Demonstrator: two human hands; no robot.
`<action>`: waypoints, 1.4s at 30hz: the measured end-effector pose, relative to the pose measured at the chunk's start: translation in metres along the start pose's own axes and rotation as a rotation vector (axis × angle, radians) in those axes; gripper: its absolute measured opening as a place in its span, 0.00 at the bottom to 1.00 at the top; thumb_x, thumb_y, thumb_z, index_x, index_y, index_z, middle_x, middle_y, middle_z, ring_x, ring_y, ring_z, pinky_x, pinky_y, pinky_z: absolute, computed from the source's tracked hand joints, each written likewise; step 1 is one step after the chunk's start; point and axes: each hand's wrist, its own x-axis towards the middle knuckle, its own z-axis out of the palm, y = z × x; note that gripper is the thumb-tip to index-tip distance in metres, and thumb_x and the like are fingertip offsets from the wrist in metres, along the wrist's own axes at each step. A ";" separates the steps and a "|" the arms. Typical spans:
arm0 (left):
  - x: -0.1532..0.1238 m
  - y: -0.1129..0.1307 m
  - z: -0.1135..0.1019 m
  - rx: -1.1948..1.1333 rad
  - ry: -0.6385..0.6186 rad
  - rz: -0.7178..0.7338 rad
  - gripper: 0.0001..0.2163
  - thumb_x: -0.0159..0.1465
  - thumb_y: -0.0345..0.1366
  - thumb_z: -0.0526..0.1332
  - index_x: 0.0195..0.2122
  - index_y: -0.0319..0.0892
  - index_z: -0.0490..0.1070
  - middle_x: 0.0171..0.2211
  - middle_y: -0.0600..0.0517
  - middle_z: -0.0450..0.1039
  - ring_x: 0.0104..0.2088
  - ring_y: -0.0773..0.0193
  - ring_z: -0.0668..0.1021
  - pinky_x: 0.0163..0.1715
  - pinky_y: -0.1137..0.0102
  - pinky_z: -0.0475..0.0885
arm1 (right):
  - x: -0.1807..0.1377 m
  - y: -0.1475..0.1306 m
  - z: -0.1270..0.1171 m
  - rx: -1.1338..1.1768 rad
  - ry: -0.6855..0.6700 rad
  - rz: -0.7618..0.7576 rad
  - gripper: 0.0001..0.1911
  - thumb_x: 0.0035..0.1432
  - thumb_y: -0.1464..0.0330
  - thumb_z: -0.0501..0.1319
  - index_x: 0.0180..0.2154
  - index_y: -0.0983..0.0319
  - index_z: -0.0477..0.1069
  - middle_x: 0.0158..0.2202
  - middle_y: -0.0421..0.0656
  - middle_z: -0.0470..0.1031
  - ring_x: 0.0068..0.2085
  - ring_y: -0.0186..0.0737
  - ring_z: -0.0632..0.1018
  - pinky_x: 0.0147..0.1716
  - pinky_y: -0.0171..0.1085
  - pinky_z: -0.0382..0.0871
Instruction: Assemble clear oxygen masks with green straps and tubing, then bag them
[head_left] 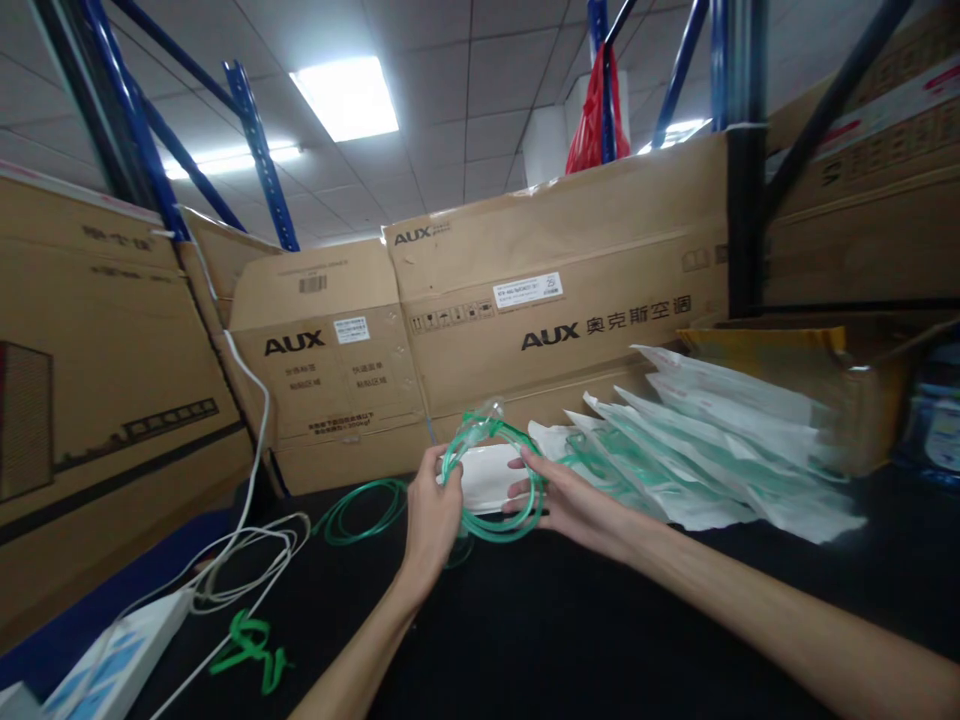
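My left hand grips the left side of a coil of green tubing that carries a clear mask piece at its top. My right hand holds the coil's right side, fingers curled through the loop. Behind the coil, between both hands, is a white packet. The hands are raised just above the black table.
A second green tubing coil lies to the left. Several sealed white packets are stacked at the right. White cable, a power strip and a green strap lie front left. AUX cardboard boxes stand behind.
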 end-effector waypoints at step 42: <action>0.040 -0.029 -0.034 0.365 -0.157 -0.083 0.33 0.68 0.61 0.43 0.43 0.41 0.80 0.40 0.43 0.82 0.32 0.55 0.82 0.34 0.67 0.74 | -0.001 -0.033 -0.010 0.065 0.002 -0.131 0.11 0.58 0.64 0.69 0.35 0.62 0.70 0.40 0.41 0.80 0.15 0.18 0.47 0.09 0.24 0.41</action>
